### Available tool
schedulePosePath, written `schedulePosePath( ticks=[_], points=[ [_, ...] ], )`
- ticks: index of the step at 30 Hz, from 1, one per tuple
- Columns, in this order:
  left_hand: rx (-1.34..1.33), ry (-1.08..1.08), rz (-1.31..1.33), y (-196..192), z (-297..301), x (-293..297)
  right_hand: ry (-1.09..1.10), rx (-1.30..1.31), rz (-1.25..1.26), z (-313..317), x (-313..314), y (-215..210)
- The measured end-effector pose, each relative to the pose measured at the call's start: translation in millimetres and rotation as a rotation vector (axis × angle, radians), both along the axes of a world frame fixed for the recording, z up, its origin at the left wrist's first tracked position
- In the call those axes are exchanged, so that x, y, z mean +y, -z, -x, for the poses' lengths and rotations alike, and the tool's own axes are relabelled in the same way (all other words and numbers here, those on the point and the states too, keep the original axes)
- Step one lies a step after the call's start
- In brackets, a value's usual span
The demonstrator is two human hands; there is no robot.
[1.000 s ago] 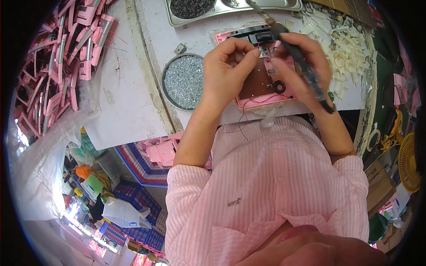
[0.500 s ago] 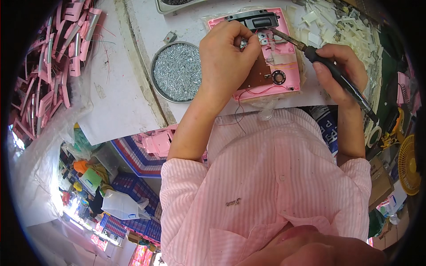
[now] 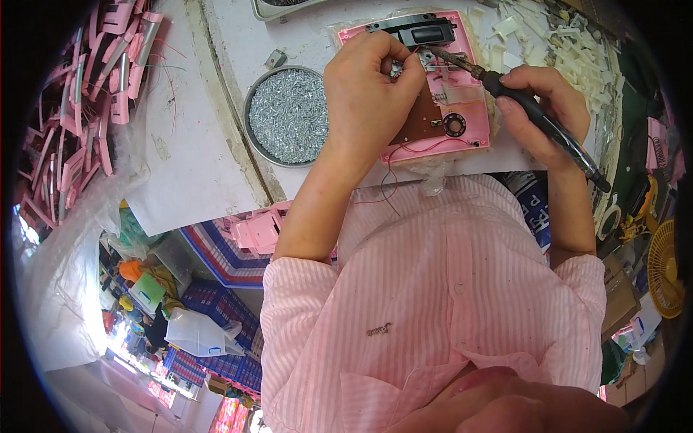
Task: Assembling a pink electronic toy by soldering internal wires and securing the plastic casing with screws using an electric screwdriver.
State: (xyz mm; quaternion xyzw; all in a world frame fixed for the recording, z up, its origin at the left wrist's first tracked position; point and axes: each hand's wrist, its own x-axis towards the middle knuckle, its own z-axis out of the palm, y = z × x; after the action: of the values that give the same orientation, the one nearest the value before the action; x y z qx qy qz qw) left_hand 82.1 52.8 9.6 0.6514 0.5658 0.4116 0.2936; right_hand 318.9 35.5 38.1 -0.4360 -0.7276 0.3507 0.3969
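In front of me lies an open pink plastic housing (image 3: 473, 136), with a black plastic piece (image 3: 426, 34) at its far end. It also contains a brown circuit board (image 3: 421, 121), a round black part (image 3: 455, 125) and thin wires. My left hand (image 3: 364, 94) rests over the housing's left side, thumb and forefinger pinched together; what is between them is too small to make out. My right hand (image 3: 548, 108) grips the black handle of a soldering iron (image 3: 540, 119). The iron's metal end reaches in beside the black piece, close to my left fingertips; its exact contact point is unclear.
A round dish (image 3: 247, 119) full of small silver metal pieces stands left of my left forearm, with a small grey block (image 3: 276, 58) behind it. Pink parts (image 3: 79, 108) are heaped at far left. White plastic pieces (image 3: 534, 40) spread at the far right.
My right hand and the soldering iron have shifted slightly left, bringing the iron's tip further in beside the black piece. My left hand stays nearly in place.
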Motion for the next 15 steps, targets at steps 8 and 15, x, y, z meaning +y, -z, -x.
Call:
schedulePosePath(
  ticks=[8,15],
  points=[
    [0.022,-0.001,-0.002,0.4,0.7,-0.1,-0.052,-0.033,-0.052,-4.2,3.3,1.1],
    [0.043,-0.005,-0.002,0.4,0.3,-0.6,-0.028,0.013,0.000,-7.6,2.2,-1.6]
  ],
)
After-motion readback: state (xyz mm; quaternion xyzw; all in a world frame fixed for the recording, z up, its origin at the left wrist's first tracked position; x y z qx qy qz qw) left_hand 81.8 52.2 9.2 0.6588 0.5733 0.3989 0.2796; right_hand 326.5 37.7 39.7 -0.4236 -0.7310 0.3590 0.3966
